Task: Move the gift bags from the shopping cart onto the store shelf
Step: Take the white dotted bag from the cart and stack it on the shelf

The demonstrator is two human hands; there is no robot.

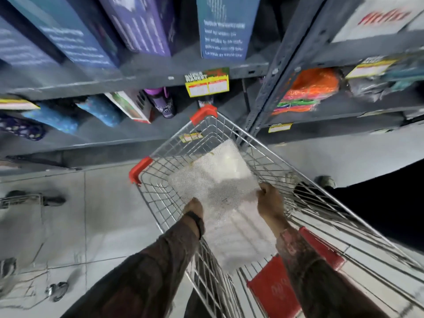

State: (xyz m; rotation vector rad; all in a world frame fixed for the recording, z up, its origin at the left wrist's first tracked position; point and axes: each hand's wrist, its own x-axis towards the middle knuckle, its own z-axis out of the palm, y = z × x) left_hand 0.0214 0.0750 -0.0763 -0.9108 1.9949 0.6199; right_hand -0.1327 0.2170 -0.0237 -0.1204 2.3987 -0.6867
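Note:
A wire shopping cart (231,131) with red corner guards stands in front of grey store shelves (146,70). Both my arms reach down into its basket. My left hand (193,206) and my right hand (268,198) each grip an edge of a flat white dotted gift bag (220,184), which lies tilted inside the cart. The bag's near end stretches back between my forearms. Blue and purple gift bags (137,26) stand upright on the shelf above.
The lower shelf holds blue pouches (52,120), a boxed item (130,106) and a purple bottle (160,102). Orange netted goods (309,90) fill the right bay behind a grey upright post (268,97). Another cart (23,200) stands on the tiled floor at left.

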